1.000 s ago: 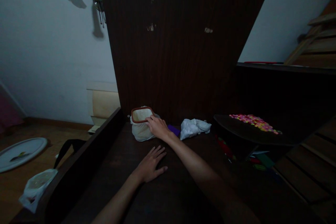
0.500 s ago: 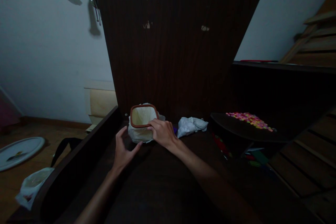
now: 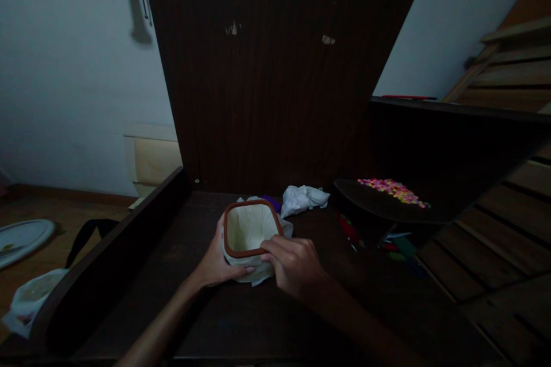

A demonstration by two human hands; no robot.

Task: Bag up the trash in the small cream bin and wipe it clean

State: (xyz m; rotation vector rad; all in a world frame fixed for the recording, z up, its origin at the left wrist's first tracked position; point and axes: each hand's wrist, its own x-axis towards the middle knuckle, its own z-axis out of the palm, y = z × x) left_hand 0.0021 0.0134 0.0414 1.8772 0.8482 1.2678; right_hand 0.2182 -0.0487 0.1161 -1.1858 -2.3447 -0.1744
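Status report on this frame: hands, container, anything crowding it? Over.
Left hand cupping left side of brown-rimmed container. Right hand gripping its near-right corner. Container open-topped, pale inside. Purple item and white bag close beyond it.

I find the bin (image 3: 245, 253) between my left hand (image 3: 219, 261) and right hand (image 3: 297, 266), over the desk (image 3: 215, 321). Beyond my grip, rightward: a bag (image 3: 301, 200), before the upright panel (image 3: 275, 97). Further right: a shelf (image 3: 359, 199) (small pieces (image 3: 392, 191) on it). Left of grip: the side board (image 3: 116, 252).
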